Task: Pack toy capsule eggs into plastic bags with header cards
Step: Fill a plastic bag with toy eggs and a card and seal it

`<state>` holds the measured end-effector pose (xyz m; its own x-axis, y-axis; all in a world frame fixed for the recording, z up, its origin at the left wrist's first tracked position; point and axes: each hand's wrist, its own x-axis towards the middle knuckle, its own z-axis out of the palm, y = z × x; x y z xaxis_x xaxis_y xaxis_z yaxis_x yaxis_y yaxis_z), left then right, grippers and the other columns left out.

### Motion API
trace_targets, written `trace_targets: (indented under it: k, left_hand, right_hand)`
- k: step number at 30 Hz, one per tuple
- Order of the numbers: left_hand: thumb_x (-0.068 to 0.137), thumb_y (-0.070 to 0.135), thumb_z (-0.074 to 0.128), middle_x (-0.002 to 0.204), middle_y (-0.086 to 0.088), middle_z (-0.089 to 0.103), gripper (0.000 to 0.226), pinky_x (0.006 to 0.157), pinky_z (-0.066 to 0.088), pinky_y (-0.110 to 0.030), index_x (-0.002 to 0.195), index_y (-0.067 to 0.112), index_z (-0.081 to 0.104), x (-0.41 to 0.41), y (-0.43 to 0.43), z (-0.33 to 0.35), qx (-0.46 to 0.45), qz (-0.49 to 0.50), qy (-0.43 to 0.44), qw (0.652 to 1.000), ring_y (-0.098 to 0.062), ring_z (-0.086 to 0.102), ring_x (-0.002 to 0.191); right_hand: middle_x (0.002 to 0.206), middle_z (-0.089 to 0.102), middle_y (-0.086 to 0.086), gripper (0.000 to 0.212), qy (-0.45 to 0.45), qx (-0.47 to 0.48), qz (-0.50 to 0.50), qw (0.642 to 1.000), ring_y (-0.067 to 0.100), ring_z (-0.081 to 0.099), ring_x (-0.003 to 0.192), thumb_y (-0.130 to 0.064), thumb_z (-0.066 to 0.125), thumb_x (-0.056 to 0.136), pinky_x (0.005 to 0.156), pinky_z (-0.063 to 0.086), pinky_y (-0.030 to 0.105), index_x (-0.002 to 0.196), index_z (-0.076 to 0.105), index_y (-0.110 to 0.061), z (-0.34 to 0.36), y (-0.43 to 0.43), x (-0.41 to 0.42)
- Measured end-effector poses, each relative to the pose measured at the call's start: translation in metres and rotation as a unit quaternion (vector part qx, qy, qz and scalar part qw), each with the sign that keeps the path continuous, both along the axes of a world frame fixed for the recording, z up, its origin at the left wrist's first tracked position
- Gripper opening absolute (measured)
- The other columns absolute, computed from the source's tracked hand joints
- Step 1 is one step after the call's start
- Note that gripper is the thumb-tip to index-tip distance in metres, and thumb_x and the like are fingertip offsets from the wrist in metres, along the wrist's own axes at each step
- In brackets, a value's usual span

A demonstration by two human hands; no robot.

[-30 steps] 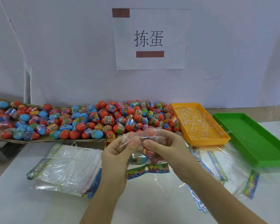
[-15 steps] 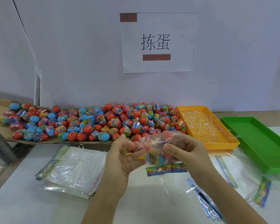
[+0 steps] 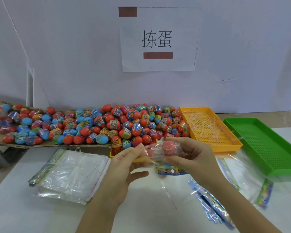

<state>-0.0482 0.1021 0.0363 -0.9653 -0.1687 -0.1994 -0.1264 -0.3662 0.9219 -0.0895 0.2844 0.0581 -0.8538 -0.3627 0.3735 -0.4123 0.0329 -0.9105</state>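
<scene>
— Sealing, by the look of it? Judged so from the plastic bag [image 3: 160, 149] held up between both hands, just above the tabletop [image 3: 141, 207].

— Seemed so. Clasped at the filled end by the right hand [image 3: 193, 158], grip curled round it, with a red capsule egg [image 3: 169, 147] plainly inside. Pinched at the other edge by the left hand [image 3: 124, 167]. Hung with the header card [image 3: 172, 171] lowermost.

— Called for what next?

— Probably for folding the flap over and pressing it down, without spilling the contents. Couldn't count the eggs inside.

— And the containers?

— Found thin clear strips [image 3: 203, 125] in the orange tray [image 3: 227, 147]. Saw only meshed floor in the green tray [image 3: 275, 172] beside it. Noted loose eggs [image 3: 107, 125] heaped behind on cardboard [image 3: 49, 145], and unfilled bags [image 3: 71, 174] stacked at left.
</scene>
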Motion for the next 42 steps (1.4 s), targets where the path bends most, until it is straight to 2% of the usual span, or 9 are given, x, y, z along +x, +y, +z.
trace_targets:
  k: [5,10,15,17,20,24,29,37,42]
  left_hand:
    - [0.060,0.034,0.071,0.067,-0.008,0.063,0.020,0.063,0.055,-0.030,0.062,0.015,0.069,0.000,0.004,-0.001,0.070,0.043,0.038,0.996,-0.015,0.064,0.062]
    - [0.070,0.032,0.065,0.069,-0.008,0.064,0.020,0.062,0.055,-0.029,0.065,0.014,0.072,-0.003,0.010,-0.004,0.098,0.085,0.040,0.991,-0.017,0.062,0.067]
    - [0.074,0.043,0.069,0.086,-0.005,0.072,0.033,0.063,0.059,-0.029,0.094,0.018,0.062,-0.006,0.010,-0.006,-0.037,0.112,0.060,0.991,-0.015,0.071,0.073]
    - [0.066,0.053,0.073,0.102,-0.005,0.070,0.050,0.077,0.060,-0.038,0.104,0.025,0.058,-0.004,0.011,-0.007,-0.096,0.103,0.048,0.989,-0.017,0.071,0.087]
    - [0.051,0.064,0.070,0.114,-0.005,0.071,0.075,0.095,0.052,-0.052,0.114,0.024,0.065,0.000,0.012,-0.006,-0.079,0.051,0.037,0.995,-0.028,0.066,0.109]
    - [0.056,0.057,0.072,0.088,-0.002,0.077,0.050,0.072,0.061,-0.035,0.092,0.023,0.076,0.001,0.012,-0.007,-0.119,0.059,0.065,0.989,-0.022,0.073,0.088]
    - [0.060,0.055,0.071,0.079,0.003,0.076,0.034,0.056,0.058,-0.022,0.081,0.028,0.074,0.004,0.013,-0.004,-0.167,0.091,0.119,0.975,-0.015,0.074,0.075]
    - [0.063,0.053,0.071,0.079,0.003,0.073,0.032,0.059,0.057,-0.020,0.077,0.025,0.070,0.006,0.016,-0.005,-0.227,0.097,0.170,0.954,-0.012,0.072,0.079]
    - [0.059,0.055,0.071,0.082,0.002,0.075,0.042,0.061,0.059,-0.023,0.086,0.022,0.071,0.005,0.012,-0.002,-0.210,0.116,0.152,0.959,-0.015,0.073,0.082]
  right_hand:
    - [0.094,0.074,-0.002,0.040,0.000,0.000,-0.006,1.000,0.019,0.071,0.089,-0.026,0.078,0.062,0.070,0.059,0.028,0.101,0.071,-0.031,-0.003,0.000,0.001]
    - [0.081,0.075,0.005,0.029,-0.126,-0.099,0.010,0.987,0.020,0.073,0.074,-0.015,0.080,0.058,0.057,0.057,0.025,0.086,0.078,-0.022,-0.015,-0.009,0.005]
    - [0.084,0.075,0.005,0.034,-0.182,-0.133,0.004,0.974,0.022,0.073,0.077,-0.033,0.082,0.054,0.057,0.056,0.025,0.087,0.077,-0.026,-0.022,-0.022,0.011]
    - [0.082,0.075,0.003,0.035,-0.188,-0.142,0.002,0.972,0.020,0.073,0.077,-0.035,0.081,0.054,0.057,0.056,0.024,0.087,0.076,-0.024,-0.022,-0.027,0.012]
    - [0.084,0.075,0.008,0.056,-0.210,-0.156,-0.011,0.965,0.023,0.073,0.078,-0.031,0.081,0.054,0.057,0.058,0.030,0.104,0.062,-0.016,-0.022,-0.031,0.013]
    - [0.081,0.072,0.009,0.058,-0.165,-0.101,-0.051,0.980,0.025,0.072,0.078,-0.038,0.080,0.057,0.063,0.060,0.038,0.097,0.048,-0.012,-0.021,-0.033,0.018]
    - [0.071,0.064,-0.007,0.033,-0.133,-0.097,-0.127,0.978,0.008,0.065,0.073,-0.044,0.074,0.077,0.068,0.057,0.026,0.076,0.063,-0.013,-0.013,-0.026,0.015]
    - [0.067,0.068,-0.002,0.019,-0.353,-0.091,-0.076,0.928,0.016,0.064,0.071,-0.035,0.071,0.073,0.061,0.049,0.034,0.055,0.072,-0.027,-0.001,-0.015,0.004]
    - [0.072,0.070,-0.001,0.013,-0.366,-0.113,-0.053,0.922,0.011,0.067,0.066,-0.040,0.076,0.054,0.059,0.051,0.031,0.056,0.072,-0.028,0.004,-0.009,0.001]
